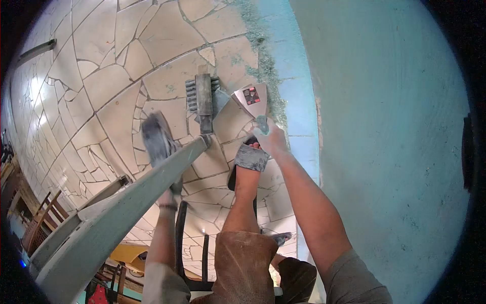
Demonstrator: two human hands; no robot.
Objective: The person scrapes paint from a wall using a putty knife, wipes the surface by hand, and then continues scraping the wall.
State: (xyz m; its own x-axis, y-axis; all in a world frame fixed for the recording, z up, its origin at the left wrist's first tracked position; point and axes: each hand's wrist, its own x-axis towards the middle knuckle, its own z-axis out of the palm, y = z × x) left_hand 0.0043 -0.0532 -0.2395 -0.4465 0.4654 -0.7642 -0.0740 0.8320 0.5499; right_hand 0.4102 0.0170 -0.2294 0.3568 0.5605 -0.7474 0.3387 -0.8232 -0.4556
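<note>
My right hand (272, 140) is closed round the handle of a metal scraper (257, 104), whose wide blade points away over the tiles beside the blue strip. Partly behind the slanted beam is my left hand (175, 186), greyish and blurred, its fingers hidden. Just beyond it is a dark grey, smeared shape (158, 136) that I cannot make out. Between the hands, a bristled brush (204, 99) lies on the tiled floor (109, 83), with a flat blue-grey blade (220, 103) beside it.
A long slanted beam (126, 213) crosses the lower left. The blue-green wall (385, 126) rises on the right. Greenish debris (268, 63) lines the floor edge. My sandalled foot (250, 157) is near the scraper. Dark chair-like bars (180, 238) stand below.
</note>
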